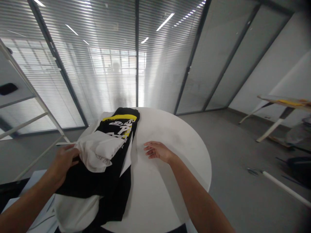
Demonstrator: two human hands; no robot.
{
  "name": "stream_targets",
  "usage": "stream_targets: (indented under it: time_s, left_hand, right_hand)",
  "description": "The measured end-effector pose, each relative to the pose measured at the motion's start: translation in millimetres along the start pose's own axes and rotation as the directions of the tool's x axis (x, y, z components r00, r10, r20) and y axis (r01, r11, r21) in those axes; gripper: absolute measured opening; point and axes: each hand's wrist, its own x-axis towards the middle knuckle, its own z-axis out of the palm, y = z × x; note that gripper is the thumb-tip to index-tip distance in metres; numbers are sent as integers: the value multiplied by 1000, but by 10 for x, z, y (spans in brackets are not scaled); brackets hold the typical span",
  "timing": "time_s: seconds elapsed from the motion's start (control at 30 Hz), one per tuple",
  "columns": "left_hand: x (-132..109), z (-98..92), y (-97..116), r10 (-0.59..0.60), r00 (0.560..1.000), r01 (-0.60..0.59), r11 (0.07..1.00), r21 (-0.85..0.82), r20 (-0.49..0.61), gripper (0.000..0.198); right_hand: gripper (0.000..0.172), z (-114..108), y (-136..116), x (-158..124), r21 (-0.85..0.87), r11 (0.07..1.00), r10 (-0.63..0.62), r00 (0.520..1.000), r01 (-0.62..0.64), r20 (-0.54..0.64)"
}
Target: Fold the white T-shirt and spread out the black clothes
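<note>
A black-and-white sweatshirt (85, 181) with a yellow band and white lettering lies on the left part of a round white table (155, 191). My left hand (63, 161) is closed on a bunched white section of it, near the left edge. Part of that hand's grip is hidden behind the fabric. More white cloth of the same garment hangs toward me at the bottom. To the right of the garment, my right hand (156, 150) hovers just over the tabletop, fingers loosely apart and holding nothing.
Behind the table stands a glass partition (160, 64) with blinds. A white metal frame (31, 87) rises on the left. At right are a wooden-topped table (279, 99) with splayed legs and a white pole (286, 187) near the floor.
</note>
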Motion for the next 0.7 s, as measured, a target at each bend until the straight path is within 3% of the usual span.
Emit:
stream_targets:
  time_s: [0.03,0.1,0.17,0.37,0.57,0.7]
  left_hand:
    - [-63,-26,34,-2,1000,2,1000,14,6,18]
    - [-172,-33,106,-93,989,94,996,-3,118,11]
    - [-227,8,147,-196,950,217,974,-64,244,11]
    - [-144,193,55,-394,836,472,872,-132,383,39]
    - [-107,155,-26,-395,875,442,888,-128,279,20]
    - [-64,129,-15,-332,892,397,899,-183,306,19]
  right_hand:
    - [24,-2,7,7,-6,1000,0,1000,0,-2]
    - [23,-5,20,16,-12,1000,-4,1000,4,-11]
    - [23,-10,30,19,-6,1000,-13,1000,13,-17]
    - [24,-37,50,20,23,999,-22,1000,22,1]
    - [24,-27,36,20,20,1000,-19,1000,19,18]
    - [24,-21,34,29,13,1000,-13,1000,13,18]
